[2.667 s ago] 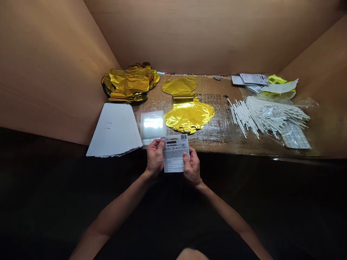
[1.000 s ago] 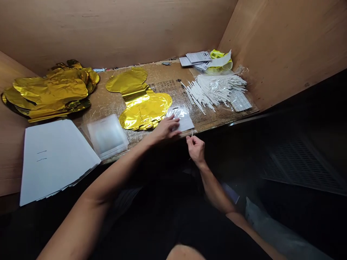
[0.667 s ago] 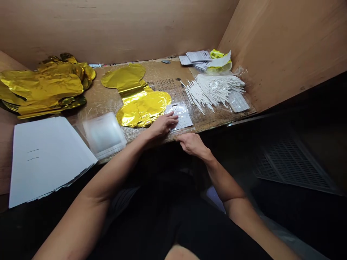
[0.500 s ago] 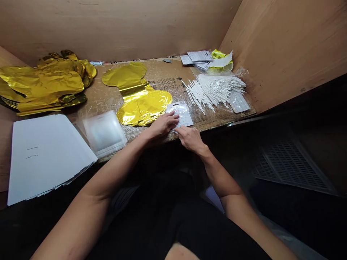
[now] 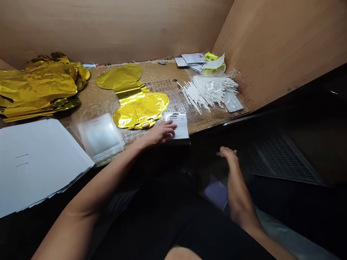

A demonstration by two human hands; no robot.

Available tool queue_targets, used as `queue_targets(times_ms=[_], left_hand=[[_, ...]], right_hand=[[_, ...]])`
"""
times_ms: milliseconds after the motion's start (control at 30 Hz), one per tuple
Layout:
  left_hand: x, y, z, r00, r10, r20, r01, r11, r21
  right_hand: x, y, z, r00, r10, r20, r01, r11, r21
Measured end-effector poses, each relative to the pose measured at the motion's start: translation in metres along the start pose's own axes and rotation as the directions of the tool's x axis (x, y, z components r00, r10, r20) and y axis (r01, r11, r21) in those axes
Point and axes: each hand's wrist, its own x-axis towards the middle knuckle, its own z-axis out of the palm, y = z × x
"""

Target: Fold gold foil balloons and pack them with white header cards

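Near the surface's [image 5: 208,122] front edge, the left hand [image 5: 161,132] rests flat and open on a printed card [image 5: 180,124]. Beyond that edge, the right hand [image 5: 230,155] is open and empty.

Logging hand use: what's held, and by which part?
Nothing is gripped: the left hand rests its fingertips on the left edge of a printed card in a clear bag; the right hand is empty.

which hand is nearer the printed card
Left. The left hand rests its fingers on the printed card; the right hand is off to the card's right, beyond the table edge, not touching it.
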Motion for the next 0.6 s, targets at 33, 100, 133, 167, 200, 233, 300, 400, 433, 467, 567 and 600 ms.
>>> queue_targets(times_ms=[33, 100, 133, 167, 200, 233, 300, 400, 433, 467, 567, 600], left_hand=[[-0.004, 0.001, 0.0, 1.0, 0.015, 0.014, -0.015, 1.0, -0.007], [-0.008, 0.003, 0.0, 0.999, 0.041, 0.028, -0.041, 0.999, 0.001], [-0.009, 0.004, -0.001, 0.998, 0.05, 0.03, -0.05, 0.999, 0.01], [-0.008, 0.005, -0.003, 0.998, 0.057, 0.033, -0.057, 0.998, 0.017], [-0.007, 0.006, -0.004, 0.998, 0.057, 0.037, -0.058, 0.998, 0.022], [-0.006, 0.006, -0.005, 0.998, 0.053, 0.04, -0.054, 0.998, 0.024], [-0.004, 0.008, -0.005, 0.999, 0.039, 0.036, -0.04, 0.999, 0.024], [-0.005, 0.015, 0.006, 1.0, 0.007, -0.026, -0.007, 1.0, 0.009], [-0.007, 0.018, 0.012, 0.998, -0.011, -0.059, 0.011, 1.0, -0.004], [-0.01, 0.022, 0.018, 0.995, -0.03, -0.092, 0.028, 0.999, -0.02], [-0.022, 0.03, 0.028, 0.986, -0.061, -0.153, 0.046, 0.994, -0.1], [-0.027, 0.029, 0.024, 0.979, -0.079, -0.189, 0.055, 0.99, -0.129]], right_hand=[[-0.005, 0.001, 0.003, 1.0, -0.005, -0.022, 0.004, 0.998, -0.058], [-0.016, -0.011, 0.019, 0.992, -0.127, -0.006, 0.122, 0.968, -0.221], [-0.021, -0.022, 0.03, 0.969, -0.24, 0.056, 0.245, 0.925, -0.289], [-0.024, -0.035, 0.042, 0.921, -0.363, 0.143, 0.39, 0.862, -0.324], [-0.026, -0.05, 0.055, 0.854, -0.47, 0.223, 0.519, 0.799, -0.305], [-0.026, -0.063, 0.066, 0.8, -0.543, 0.255, 0.598, 0.759, -0.258], [-0.021, -0.086, 0.087, 0.789, -0.583, 0.193, 0.612, 0.772, -0.172], [-0.013, -0.104, 0.105, 0.918, -0.398, 0.004, 0.397, 0.915, -0.076], [-0.013, -0.106, 0.108, 0.953, -0.302, -0.035, 0.301, 0.953, -0.021], [-0.013, -0.107, 0.109, 0.977, -0.207, -0.045, 0.209, 0.976, 0.062], [-0.007, -0.108, 0.102, 0.988, -0.048, 0.145, -0.017, 0.911, 0.412], [0.001, -0.11, 0.097, 0.972, -0.062, 0.225, -0.061, 0.862, 0.503]])
